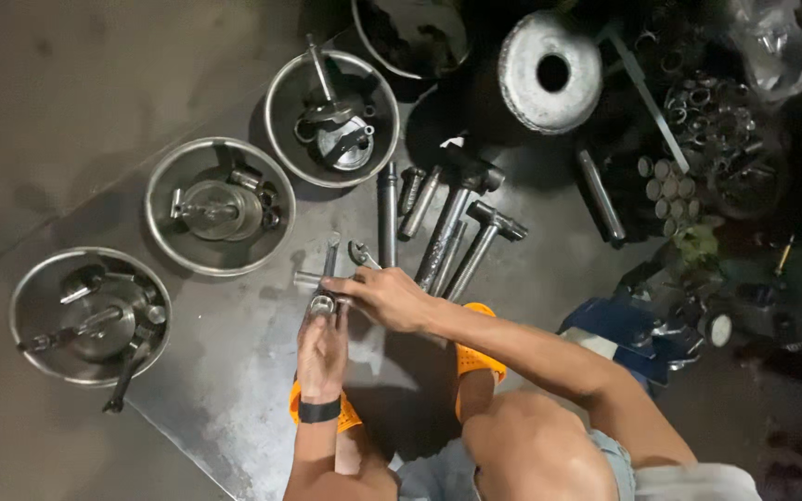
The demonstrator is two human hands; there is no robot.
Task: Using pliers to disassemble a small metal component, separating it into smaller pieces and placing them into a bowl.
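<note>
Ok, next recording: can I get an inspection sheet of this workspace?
Surface: dark metal sheet on the floor.
Job's things: small metal cylinder part held by left hand and right hand.
Clutter: three steel bowls of parts, hammers, grey disc, tube pieces.
Grips: both hands closed on the part.
Cables: nothing seen.
Surroundings: blue vise, orange sandals.

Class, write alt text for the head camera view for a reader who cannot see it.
Seen from above, a squatting person's left hand and right hand grip a small metal part over a steel floor plate. Three steel bowls of parts and several hammers lie around.
</note>
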